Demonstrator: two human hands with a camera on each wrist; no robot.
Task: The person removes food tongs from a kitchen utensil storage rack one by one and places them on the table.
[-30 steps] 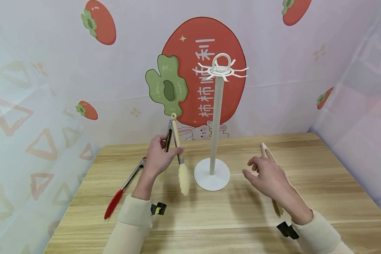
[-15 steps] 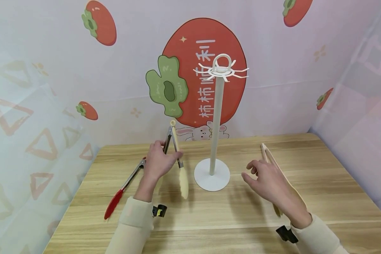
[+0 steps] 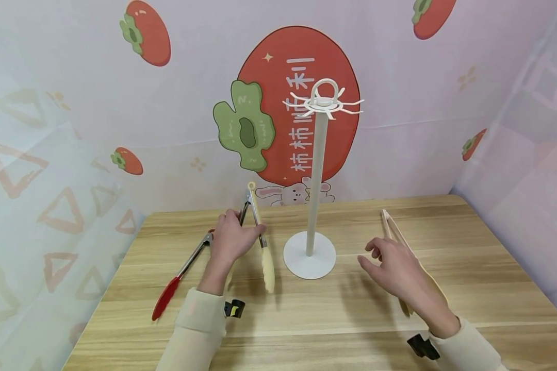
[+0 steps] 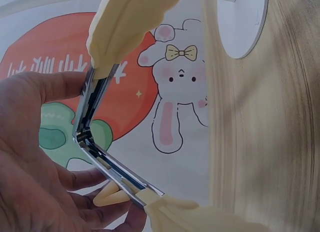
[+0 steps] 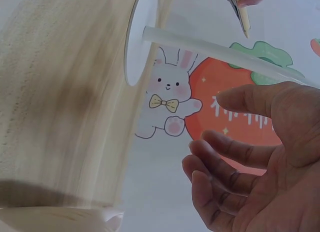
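My left hand (image 3: pixel 234 234) grips a pair of cream-tipped metal tongs (image 3: pixel 268 270), ring end up, left of a white stand (image 3: pixel 316 190). In the left wrist view the tongs (image 4: pixel 95 99) are spread in a V, with the thumb on one arm and the other fingers at the other arm. My right hand (image 3: pixel 396 270) hovers right of the stand, fingers loosely bent and holding nothing, as the right wrist view also shows. Beneath it lie pale beige tongs (image 3: pixel 399 234), partly hidden by the hand and forearm. Red-tipped tongs (image 3: pixel 167 298) lie on the left.
The stand has a round base (image 3: pixel 306 268) and a top ring of several white hooks (image 3: pixel 324 104) with a loop above. Everything is on a wood-grain table (image 3: pixel 306 319). A printed cloth (image 3: pixel 190 103) hangs behind and at both sides.
My left hand has lowered the cream-tipped tongs slightly, bringing their ring end down against the backdrop. The right hand has shifted only a little. The stand and other tongs have stayed put.
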